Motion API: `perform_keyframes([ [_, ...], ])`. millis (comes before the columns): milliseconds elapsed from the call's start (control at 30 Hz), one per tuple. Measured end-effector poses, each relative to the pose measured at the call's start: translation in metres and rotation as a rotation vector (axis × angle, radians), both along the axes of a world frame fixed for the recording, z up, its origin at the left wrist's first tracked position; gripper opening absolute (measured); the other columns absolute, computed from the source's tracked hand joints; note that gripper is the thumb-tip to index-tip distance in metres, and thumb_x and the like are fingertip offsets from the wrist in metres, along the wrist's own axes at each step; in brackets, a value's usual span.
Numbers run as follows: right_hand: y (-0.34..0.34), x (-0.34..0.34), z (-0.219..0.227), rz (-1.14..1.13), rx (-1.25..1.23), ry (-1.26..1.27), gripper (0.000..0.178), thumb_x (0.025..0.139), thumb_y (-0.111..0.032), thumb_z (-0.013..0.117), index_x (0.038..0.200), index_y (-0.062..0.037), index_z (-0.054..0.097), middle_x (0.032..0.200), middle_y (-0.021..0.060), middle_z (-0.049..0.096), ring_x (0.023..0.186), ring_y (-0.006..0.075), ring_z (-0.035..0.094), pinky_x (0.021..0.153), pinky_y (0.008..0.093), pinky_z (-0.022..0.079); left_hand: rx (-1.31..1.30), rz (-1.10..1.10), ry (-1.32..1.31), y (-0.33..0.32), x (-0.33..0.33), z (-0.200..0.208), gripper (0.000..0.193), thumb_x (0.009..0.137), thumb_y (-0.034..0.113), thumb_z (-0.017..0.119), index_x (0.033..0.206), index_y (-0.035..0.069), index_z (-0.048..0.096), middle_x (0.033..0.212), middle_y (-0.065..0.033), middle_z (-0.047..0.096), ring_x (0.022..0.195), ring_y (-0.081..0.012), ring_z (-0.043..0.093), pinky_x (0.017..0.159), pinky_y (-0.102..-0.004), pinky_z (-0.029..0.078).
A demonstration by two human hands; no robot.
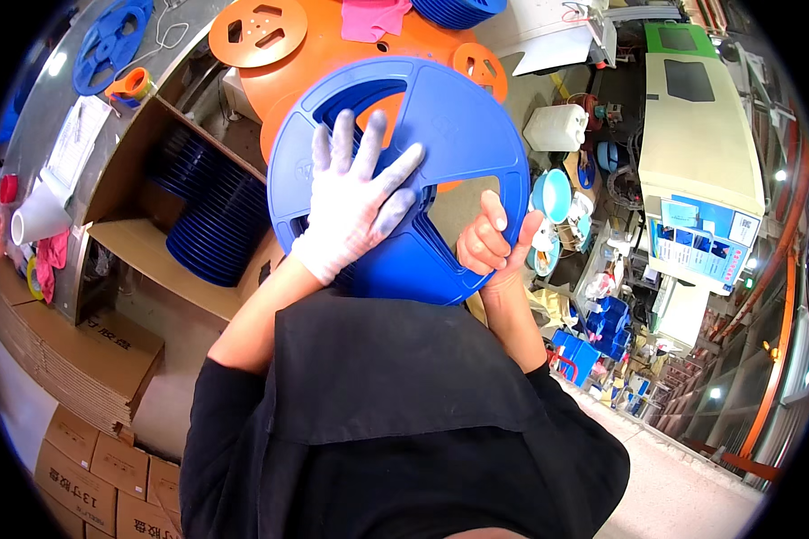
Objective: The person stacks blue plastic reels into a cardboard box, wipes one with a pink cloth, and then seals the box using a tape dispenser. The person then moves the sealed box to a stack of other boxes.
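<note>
A stack of large blue plastic reels (463, 117) is in front of my chest, several layers showing through the cut-out windows of the top one. My left hand (351, 198), in a whitish glove smudged grey at the fingertips, lies on the top reel near its hub with fingers spread. At the right side, my bare right hand (493, 242) grips the reel stack by its rim, fingers curled at the window and thumb outside. Beyond the stack is a round orange table (274, 85), partly covered by it.
Orange reels (259, 31), a pink cloth (373, 20) and more blue reels (458, 9) are on the orange table. On the left, an open carton (144, 242) holds dark blue reels. Flattened cardboard (81, 359) is stacked lower left. A pale machine (697, 135) stands at right.
</note>
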State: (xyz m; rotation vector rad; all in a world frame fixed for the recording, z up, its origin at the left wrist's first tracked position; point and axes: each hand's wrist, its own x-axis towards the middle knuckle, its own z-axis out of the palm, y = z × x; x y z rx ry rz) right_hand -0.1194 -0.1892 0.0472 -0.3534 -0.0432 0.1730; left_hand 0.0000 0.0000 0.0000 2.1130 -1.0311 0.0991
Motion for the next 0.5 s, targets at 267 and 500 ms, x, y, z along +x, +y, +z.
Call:
perform_keyframes([
  [267,-0.001,0.011,0.004,0.018,-0.005,0.032,0.044,0.089,-0.048,0.061,0.087,-0.0097,0.040,0.048,-0.0066,0.034,0.036,0.0027,0.033,0.033,0.0178,0.026,-0.071,0.051,-0.061,-0.015,0.021,0.006,0.043,0.087,0.033,0.055,0.129,0.024,0.057,0.146,-0.0225,0.032,0.133,-0.0501,0.023,0.107,-0.0623,0.015],
  [500,-0.013,0.016,0.008,-0.106,-0.003,0.081,0.048,0.087,-0.053,0.060,0.093,-0.0084,0.043,0.049,-0.0068,0.032,0.038,0.0037,0.032,0.036,0.0195,0.025,-0.257,0.092,-0.090,0.050,0.001,-0.051,0.044,0.082,0.027,0.058,0.123,0.011,0.060,0.139,-0.0220,0.044,0.131,-0.0447,0.035,0.109,-0.0575,0.020],
])
